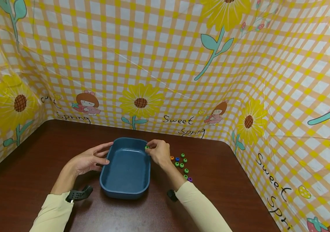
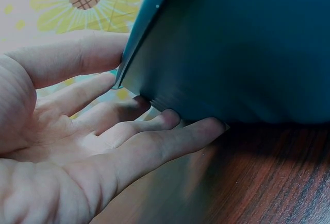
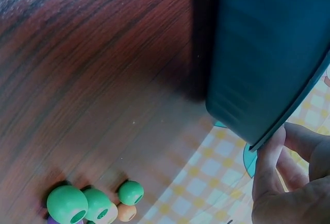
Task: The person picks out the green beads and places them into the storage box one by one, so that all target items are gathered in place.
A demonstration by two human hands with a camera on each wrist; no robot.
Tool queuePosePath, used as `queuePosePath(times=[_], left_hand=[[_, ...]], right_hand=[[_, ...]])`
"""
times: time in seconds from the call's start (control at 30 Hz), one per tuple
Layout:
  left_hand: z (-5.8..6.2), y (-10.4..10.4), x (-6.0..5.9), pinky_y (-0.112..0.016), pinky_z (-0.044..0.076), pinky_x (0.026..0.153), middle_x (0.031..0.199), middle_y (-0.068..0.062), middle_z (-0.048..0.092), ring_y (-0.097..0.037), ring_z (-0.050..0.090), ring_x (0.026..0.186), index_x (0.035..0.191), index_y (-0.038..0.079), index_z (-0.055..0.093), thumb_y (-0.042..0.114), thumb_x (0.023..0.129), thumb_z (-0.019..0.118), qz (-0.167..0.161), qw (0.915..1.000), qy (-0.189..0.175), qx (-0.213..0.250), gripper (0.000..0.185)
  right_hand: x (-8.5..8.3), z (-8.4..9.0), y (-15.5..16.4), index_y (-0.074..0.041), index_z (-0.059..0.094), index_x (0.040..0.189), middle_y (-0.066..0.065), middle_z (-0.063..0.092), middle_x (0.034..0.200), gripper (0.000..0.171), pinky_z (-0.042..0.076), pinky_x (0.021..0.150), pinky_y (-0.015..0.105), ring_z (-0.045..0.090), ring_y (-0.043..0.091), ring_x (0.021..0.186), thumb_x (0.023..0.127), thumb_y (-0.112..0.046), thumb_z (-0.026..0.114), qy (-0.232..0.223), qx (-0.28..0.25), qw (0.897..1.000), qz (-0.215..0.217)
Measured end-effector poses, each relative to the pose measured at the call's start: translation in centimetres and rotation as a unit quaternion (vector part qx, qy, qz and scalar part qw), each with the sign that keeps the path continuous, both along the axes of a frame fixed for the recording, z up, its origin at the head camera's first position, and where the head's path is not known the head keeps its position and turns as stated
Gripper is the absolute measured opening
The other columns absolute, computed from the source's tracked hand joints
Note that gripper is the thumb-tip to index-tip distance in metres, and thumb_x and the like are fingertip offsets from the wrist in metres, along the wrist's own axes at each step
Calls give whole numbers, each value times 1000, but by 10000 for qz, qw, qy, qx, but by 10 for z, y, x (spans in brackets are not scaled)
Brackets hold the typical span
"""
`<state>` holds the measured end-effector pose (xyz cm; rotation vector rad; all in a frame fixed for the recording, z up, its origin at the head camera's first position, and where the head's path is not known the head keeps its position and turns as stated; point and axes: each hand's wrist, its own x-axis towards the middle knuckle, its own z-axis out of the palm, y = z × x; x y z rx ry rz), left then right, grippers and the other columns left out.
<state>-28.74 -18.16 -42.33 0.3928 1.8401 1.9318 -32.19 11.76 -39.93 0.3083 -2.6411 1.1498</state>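
A dark blue rectangular tray [image 1: 125,188] with rounded corners stands on the table between the two hands. At its left side, my left hand [image 1: 87,161] rests with loosely spread fingers; in the left wrist view the thumb meets the rim and the fingertips [image 2: 209,126] lie low by the outer wall. My right hand [image 1: 159,153] is at the far right corner of the tray, pinching a green bead [image 1: 147,147] between thumb and fingertips, right over the rim. In the right wrist view the fingers hide that bead.
Right of the tray lie several loose green beads [image 1: 181,165], an orange bead [image 1: 172,158], a blue bead [image 1: 177,159] and a purple bead [image 1: 190,179]. The dark wooden table [image 1: 217,193] is bounded by a checked sunflower cloth [image 1: 165,74] behind and at both sides.
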Motion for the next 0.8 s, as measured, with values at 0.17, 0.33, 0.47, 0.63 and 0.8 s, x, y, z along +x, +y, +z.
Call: queuePosePath(times=[0.17,0.33,0.47,0.63,0.8], left_hand=[[-1,0,1,-66,49,98,166,-26,16,-54,45,137,163,8,12,-2,95,62,19,10000,26,-6,86],[-1,0,1,-66,49,98,166,-26,16,-53,46,136,163,9,12,-2,95,62,-5,10000,29,3,86],[-1,0,0,-67,49,98,167,-26,15,-55,45,137,163,8,12,-2,95,62,-9,10000,50,-2,86],[-1,0,0,-67,48,98,167,-26,15,-55,43,138,163,8,11,-2,94,62,-8,10000,58,-13,86],[-2,0,0,-67,48,99,167,-27,15,-55,42,139,163,8,11,-2,94,62,-11,10000,60,-14,86]], right_hand=[[1,0,-1,-5,79,94,8,78,84,12,58,62,29,72,18,69,84,-10,82,24,24,10000,-33],[1,-3,-3,-7,80,92,5,78,81,12,55,64,29,70,19,74,82,-12,83,134,177,9997,-80],[0,-4,-6,-9,81,91,4,77,80,11,55,65,30,70,20,78,82,-14,84,110,203,9996,-154],[0,-6,-8,-10,81,91,3,77,80,10,55,66,30,70,19,78,82,-15,84,89,128,9996,-217],[0,-7,-8,-10,81,92,4,78,81,10,56,67,32,71,20,78,83,-14,83,112,122,9997,-190]])
